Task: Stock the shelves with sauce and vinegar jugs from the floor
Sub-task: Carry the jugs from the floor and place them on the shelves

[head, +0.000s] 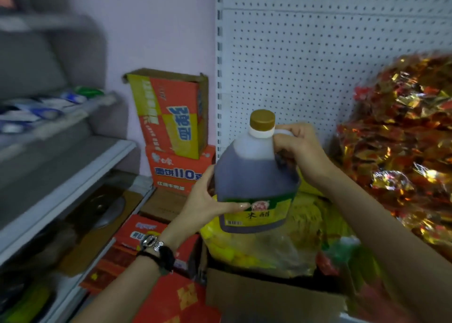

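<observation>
One dark vinegar jug (254, 176) (gold cap) is being held upright in the air before the pegboard (318, 53); right hand (299, 151) is gripping its handle, left hand (208, 200) is cupping its side, thumb on the label. Two stacked cartons (173, 132) are standing behind.

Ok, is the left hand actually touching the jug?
Touching. In the head view the left hand cups the jug from the side, with the thumb lying flat across its front.
</observation>
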